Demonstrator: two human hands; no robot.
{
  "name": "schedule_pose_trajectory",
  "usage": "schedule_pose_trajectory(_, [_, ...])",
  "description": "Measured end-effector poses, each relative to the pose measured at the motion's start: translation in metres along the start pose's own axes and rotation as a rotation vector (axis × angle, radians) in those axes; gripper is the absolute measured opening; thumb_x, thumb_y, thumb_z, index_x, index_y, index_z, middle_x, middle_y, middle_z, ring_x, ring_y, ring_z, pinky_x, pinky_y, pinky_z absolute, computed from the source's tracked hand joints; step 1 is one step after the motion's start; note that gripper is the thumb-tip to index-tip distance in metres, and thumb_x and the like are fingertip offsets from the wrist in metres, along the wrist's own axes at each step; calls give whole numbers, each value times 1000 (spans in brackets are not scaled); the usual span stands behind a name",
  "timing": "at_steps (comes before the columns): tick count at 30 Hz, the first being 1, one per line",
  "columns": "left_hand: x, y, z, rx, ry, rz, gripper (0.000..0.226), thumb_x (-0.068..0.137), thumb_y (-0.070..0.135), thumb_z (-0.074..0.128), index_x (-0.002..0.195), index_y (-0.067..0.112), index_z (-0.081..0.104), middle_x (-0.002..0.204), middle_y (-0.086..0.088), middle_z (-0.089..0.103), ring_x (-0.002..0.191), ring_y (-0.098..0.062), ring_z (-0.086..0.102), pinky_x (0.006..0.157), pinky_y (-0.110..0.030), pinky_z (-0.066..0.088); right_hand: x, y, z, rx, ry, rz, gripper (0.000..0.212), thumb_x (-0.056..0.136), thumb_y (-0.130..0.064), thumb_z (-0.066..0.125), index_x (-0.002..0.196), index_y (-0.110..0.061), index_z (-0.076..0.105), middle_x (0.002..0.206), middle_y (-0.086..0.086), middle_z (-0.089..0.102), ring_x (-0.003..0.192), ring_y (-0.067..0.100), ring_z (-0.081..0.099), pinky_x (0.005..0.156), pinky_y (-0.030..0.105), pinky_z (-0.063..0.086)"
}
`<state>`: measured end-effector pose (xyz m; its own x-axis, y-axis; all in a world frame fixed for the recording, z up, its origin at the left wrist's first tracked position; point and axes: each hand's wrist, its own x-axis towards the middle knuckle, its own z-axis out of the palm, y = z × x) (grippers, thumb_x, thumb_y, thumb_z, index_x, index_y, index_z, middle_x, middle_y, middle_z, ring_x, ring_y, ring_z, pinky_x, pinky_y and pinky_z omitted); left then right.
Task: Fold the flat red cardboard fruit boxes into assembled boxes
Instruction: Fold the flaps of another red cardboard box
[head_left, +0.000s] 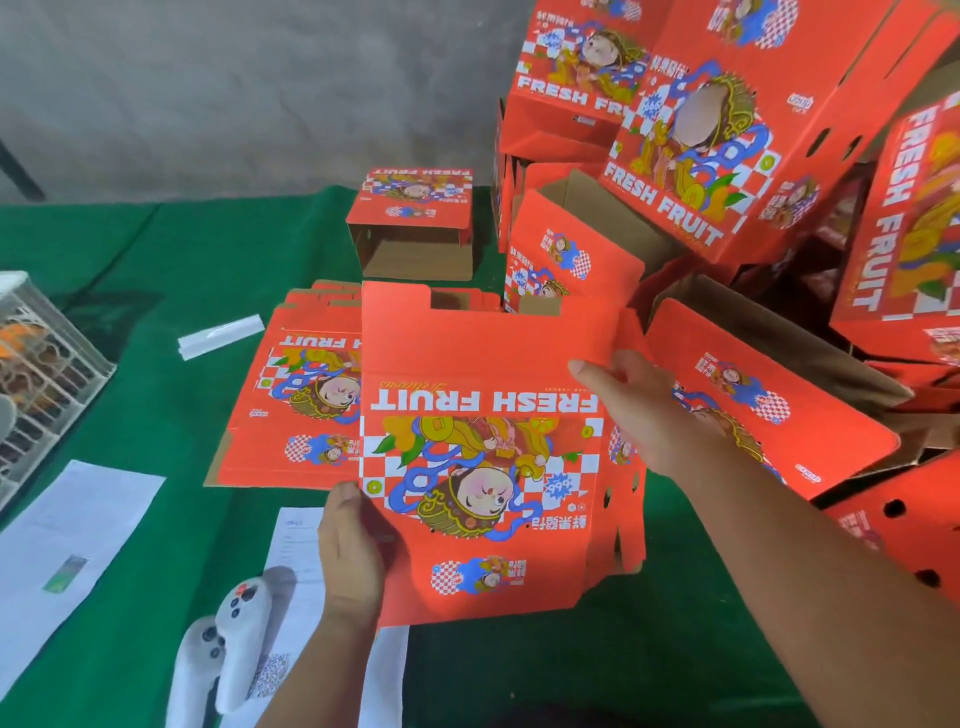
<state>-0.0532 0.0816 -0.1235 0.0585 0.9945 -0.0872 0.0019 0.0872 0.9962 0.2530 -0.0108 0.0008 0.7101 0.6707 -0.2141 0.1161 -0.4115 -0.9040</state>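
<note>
Box we hold (483, 447): red, still flat, picture upside down, lifted over the green table.
Flat pile (296, 395): more red boxes lying behind it.
Done boxes (727, 130): folded up, heaped at our right.
Open box (410, 223): alone, farther back.

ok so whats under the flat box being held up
Under the held flat box, gripped by the left hand and right hand, a stack of flat boxes shows on the green cloth. How far it extends beneath is hidden.
</note>
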Motion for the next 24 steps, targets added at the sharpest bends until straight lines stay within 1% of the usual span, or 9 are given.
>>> schedule_pose_trajectory(3, [-16,-1,9,60,-106,116,36,99,64,44,115,36,60,115,-4,62,117,-31,57,101,-62,45,-39,-5,-1,10,154,-219,46,78,-69,70,113,-39,65,133,5,48,109,4,59,94,34,52])
schedule_pose_trajectory(7, [-28,10,8,255,-142,253,45,101,62,43,141,42,46,145,3,41,144,-15,32,116,-42,34,-67,6,-9,13,105,-347,26,83,-69,56,108,-66,60,133,-8,60,112,-5,61,90,23,47])
schedule_pose_trajectory(10, [-32,24,10,305,-160,406,49,104,39,53,151,45,39,156,-3,31,146,-18,28,113,-33,39,-68,27,-20,11,87,-368,38,86,-64,54,113,-39,65,117,-9,70,107,0,65,87,21,47])
schedule_pose_trajectory(13, [-42,36,16,282,-190,446,83,99,7,62,148,65,29,158,-2,21,143,-24,33,106,-33,49,-70,45,-25,29,145,-341,44,88,-68,52,111,-33,64,100,-13,73,95,2,69,80,28,48])
schedule_pose_trajectory(15, [-46,45,16,314,-177,463,96,92,-14,63,156,46,26,154,-21,22,140,-28,35,111,-28,45,-73,48,-25,27,150,-366,28,93,-64,53,99,-39,64,88,-16,71,83,0,68,73,25,47])
schedule_pose_trajectory(17, [-42,54,13,356,-164,546,98,81,-27,67,159,19,30,142,-40,27,136,-1,35,105,-6,35,-79,47,-25,95,170,-416,19,97,-57,55,87,-42,61,73,-15,63,69,2,60,66,20,44])
schedule_pose_trajectory(20, [-38,73,19,346,-199,589,84,79,-16,76,150,10,39,145,-26,29,126,11,36,92,-6,42,-90,54,-26,221,167,-436,26,99,-49,58,98,-24,65,85,6,68,78,20,67,68,35,52])
schedule_pose_trajectory(22, [-39,91,22,271,-302,524,62,84,7,71,138,24,46,138,-24,41,127,-16,46,90,-26,50,-97,60,-25,262,179,-441,36,96,-51,61,103,-16,65,93,17,68,82,26,67,72,40,53])
schedule_pose_trajectory(24, [-40,104,24,216,-423,477,44,89,13,71,122,36,53,123,-24,52,108,-29,58,84,-28,52,-101,64,-26,334,197,-407,38,93,-54,65,102,-17,67,92,14,70,81,21,68,72,35,55])
